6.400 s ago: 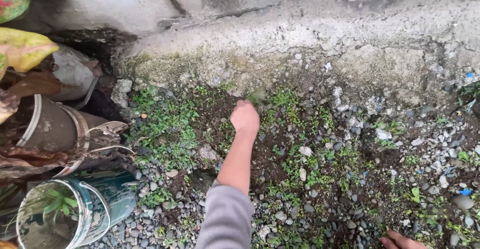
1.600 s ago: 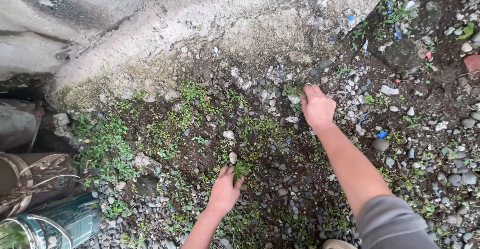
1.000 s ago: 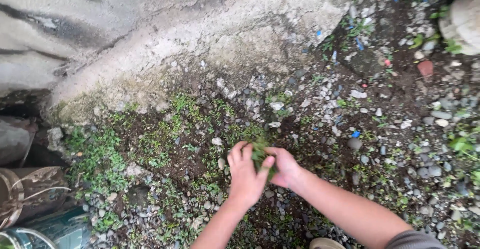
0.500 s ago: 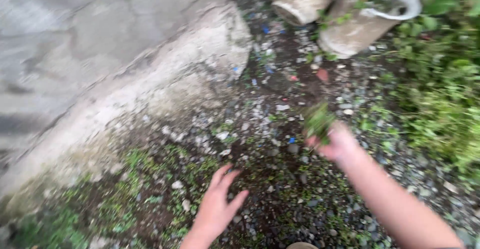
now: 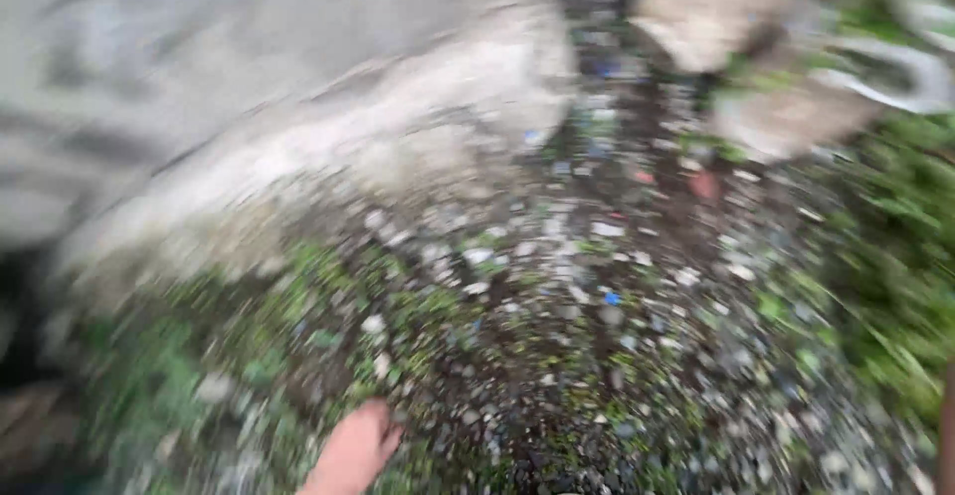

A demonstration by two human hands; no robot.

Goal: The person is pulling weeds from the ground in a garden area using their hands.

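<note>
Soft, even daylight, overcast in character, falls across the gravel ground (image 5: 557,336) with no hard shadows and no glare. Heavy motion blur smears the whole frame, worst toward the edges, where the concrete wall (image 5: 249,107) and the greenery (image 5: 895,286) streak into bands. The left hand (image 5: 350,452) is soft-edged; nothing is sharp.

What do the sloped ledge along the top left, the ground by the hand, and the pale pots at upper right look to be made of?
The frame is motion-blurred, so only tentatively.
Ledge: likely concrete or cement, matte grey-white and rough, stained darker at its foot.
Ground: dark soil strewn with small grey pebbles and low green weeds; the left hand rests on it.
Pots: pale beige, dull, possibly cement or clay; too blurred to tell.
</note>
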